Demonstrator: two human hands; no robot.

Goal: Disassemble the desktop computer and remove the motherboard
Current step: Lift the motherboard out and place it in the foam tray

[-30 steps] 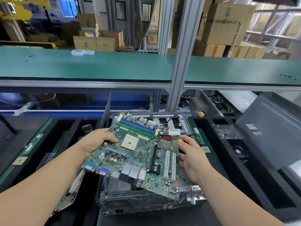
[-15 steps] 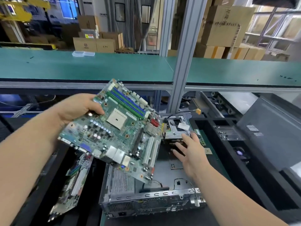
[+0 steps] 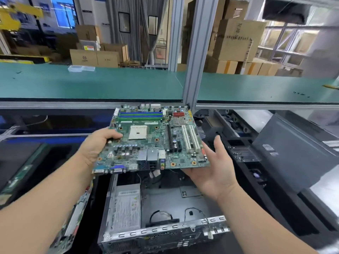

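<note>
Left hand: the left hand (image 3: 99,143) is gripping the motherboard (image 3: 152,142) at its left edge, thumb curling over the top face.
Right hand: the right hand (image 3: 211,167) is lying open, palm up, cupping the board's right near corner from underneath, fingers straight.
Motherboard: it is hanging level between the two hands, clear above the case (image 3: 161,217) and touching nothing else.
Done: judging by the bare case floor below the grip, the board is already out.
Left: loose cables (image 3: 161,215) and the power supply (image 3: 126,208) are sitting in the case below the left grip; the board is waiting to be set down somewhere.
</note>
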